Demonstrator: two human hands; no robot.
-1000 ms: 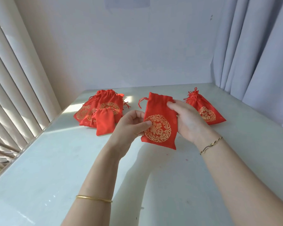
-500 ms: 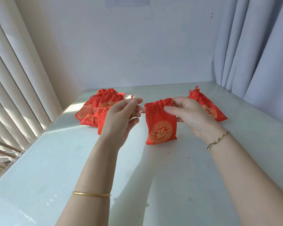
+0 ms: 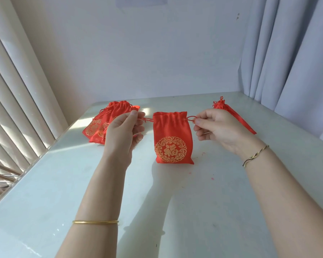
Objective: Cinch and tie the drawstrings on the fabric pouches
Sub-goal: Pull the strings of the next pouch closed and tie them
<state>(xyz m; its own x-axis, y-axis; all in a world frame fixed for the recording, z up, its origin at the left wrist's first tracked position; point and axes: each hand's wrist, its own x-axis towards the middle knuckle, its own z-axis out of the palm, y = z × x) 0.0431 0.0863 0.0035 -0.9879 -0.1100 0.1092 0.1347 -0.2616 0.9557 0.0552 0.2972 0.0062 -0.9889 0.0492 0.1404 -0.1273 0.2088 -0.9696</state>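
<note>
While the pale table (image 3: 203, 211) takes up most of the lower view, a white wall is seen behind it, vertical blinds (image 3: 17, 101) at the left and grey curtains (image 3: 291, 53) at the right. Two bare forearms are stretched over the table, a plain gold bangle (image 3: 95, 222) being worn on the left wrist and a thin twisted bracelet (image 3: 255, 155) on the right. A pile of red pouches (image 3: 99, 125) with gold printing is laid at the far left of the table, partly hidden behind the left hand (image 3: 122, 134). Between the two hands, a red pouch (image 3: 172, 138) with a round gold emblem is held up, its bottom edge low over the table or touching it; which cannot be told. Its mouth is gathered into folds but not drawn fully closed. At the far right, another red pouch (image 3: 237, 118) is laid on the table, its neck cinched and knotted, partly hidden behind the right hand (image 3: 218, 129). The left drawstring (image 3: 146, 119) is pinched between the thumb and fingertips of the left hand, the remaining fingers being curled in. The right drawstring (image 3: 191, 118) is pinched in the same way by the right hand. Both cords are drawn outward, away from the pouch
</note>
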